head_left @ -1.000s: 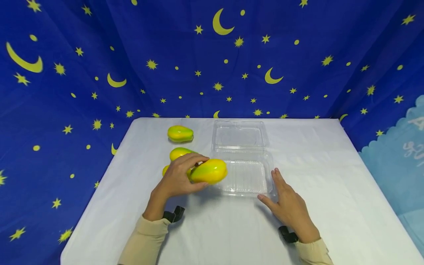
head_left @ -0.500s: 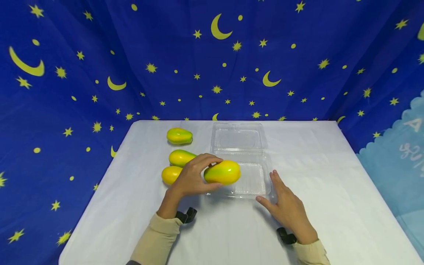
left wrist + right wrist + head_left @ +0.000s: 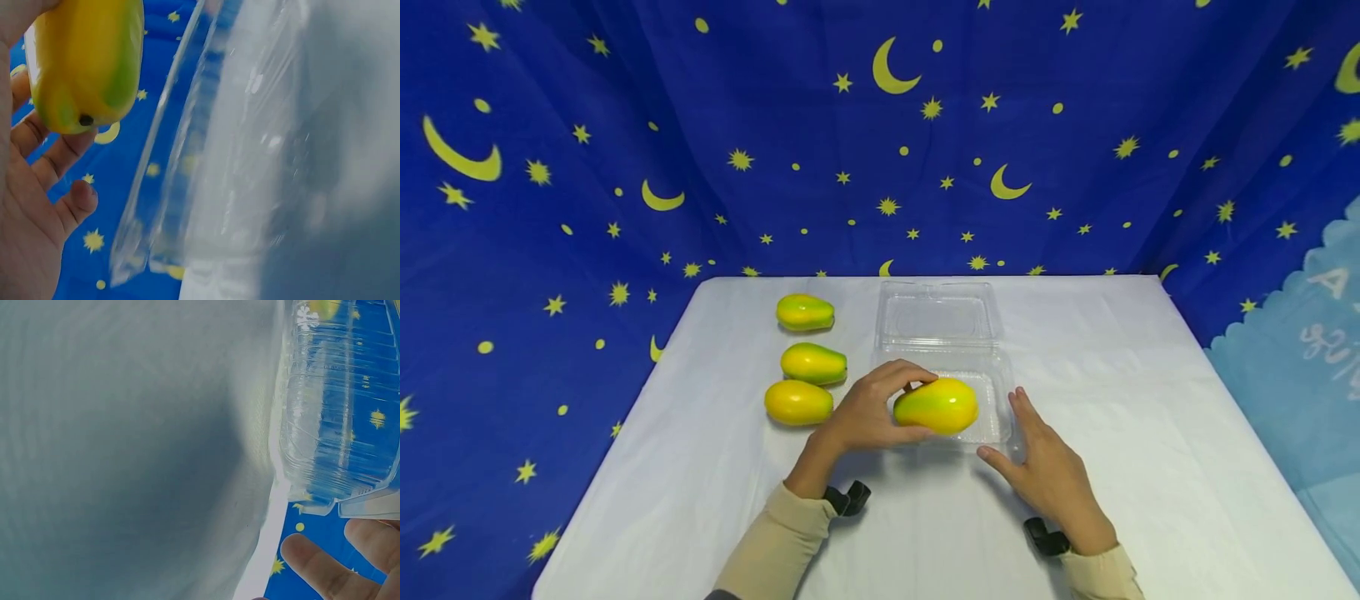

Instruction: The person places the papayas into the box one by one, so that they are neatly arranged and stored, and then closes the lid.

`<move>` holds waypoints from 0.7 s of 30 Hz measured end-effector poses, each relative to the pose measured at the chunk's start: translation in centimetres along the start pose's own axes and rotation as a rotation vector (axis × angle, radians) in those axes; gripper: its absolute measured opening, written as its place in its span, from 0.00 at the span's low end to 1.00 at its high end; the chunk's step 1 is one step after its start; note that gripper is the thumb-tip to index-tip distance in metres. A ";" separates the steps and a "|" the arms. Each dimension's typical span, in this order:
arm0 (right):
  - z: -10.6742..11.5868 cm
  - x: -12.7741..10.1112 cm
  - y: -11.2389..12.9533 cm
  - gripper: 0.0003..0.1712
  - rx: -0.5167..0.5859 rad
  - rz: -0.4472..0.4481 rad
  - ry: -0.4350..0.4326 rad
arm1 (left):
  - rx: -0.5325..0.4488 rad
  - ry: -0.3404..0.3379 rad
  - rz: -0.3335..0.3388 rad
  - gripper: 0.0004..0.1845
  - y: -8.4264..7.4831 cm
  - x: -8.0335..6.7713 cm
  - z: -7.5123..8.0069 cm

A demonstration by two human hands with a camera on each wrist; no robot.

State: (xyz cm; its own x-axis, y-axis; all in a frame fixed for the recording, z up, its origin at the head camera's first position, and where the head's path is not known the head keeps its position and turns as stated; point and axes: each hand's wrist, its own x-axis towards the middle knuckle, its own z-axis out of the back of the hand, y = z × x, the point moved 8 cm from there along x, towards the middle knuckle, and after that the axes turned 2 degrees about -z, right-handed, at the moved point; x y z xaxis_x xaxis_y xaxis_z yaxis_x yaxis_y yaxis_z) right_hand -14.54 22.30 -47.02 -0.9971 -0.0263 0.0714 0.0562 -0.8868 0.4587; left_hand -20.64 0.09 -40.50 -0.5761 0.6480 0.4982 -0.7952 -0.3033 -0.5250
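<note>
A clear box [image 3: 1000,421] is lying open at the table's [image 3: 1150,433] middle, its lid [image 3: 937,315] folded back behind it. Three fruits [image 3: 813,363] are sitting in a column left of the box. The left hand [image 3: 868,412] is holding a fourth fruit [image 3: 937,406] over the box. The right hand [image 3: 1048,471] is resting by the box's right front corner.
</note>
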 end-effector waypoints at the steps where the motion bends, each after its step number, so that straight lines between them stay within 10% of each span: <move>1: 0.0 0.0 0.0 0.58 0.000 0.001 0.000 | -0.003 0.008 0.013 0.35 0.0 0.1 -0.4; 21: 0.3 0.0 0.0 0.59 -0.009 0.025 -0.021 | 0.041 0.164 0.290 0.37 1.1 1.2 -6.1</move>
State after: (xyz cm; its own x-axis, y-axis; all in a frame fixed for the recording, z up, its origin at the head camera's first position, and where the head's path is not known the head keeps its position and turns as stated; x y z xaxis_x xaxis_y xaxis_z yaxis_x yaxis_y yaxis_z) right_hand -14.49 22.41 -46.77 -0.9941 -0.0392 0.1015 0.0809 -0.8900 0.4487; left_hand -21.07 4.77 -44.66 -0.7442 0.6333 0.2123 -0.6111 -0.5174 -0.5990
